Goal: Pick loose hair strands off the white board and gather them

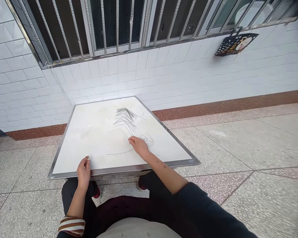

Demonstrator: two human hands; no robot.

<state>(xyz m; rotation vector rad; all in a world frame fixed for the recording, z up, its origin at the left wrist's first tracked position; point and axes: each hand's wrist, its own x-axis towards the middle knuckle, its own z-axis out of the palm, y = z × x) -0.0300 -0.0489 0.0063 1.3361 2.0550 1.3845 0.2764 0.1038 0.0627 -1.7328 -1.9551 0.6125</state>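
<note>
A white drawing board [89,138] with a metal frame lies in front of me on a low stand. Black pencil lines and a patch of dense hatching [125,119] cover its middle. My right hand [139,145] rests on the board near the drawing's lower part, fingers pinched together as if around a thin drawing tool that I cannot make out. My left hand [83,172] lies on the near metal edge of the board, fingers curled over the rim.
A white tiled wall [188,76] with a barred window [119,23] stands just behind the board. A black dotted basket [234,43] hangs on the wall at upper right. Speckled floor tiles [250,148] stretch to the right, with a scrap of paper [217,133].
</note>
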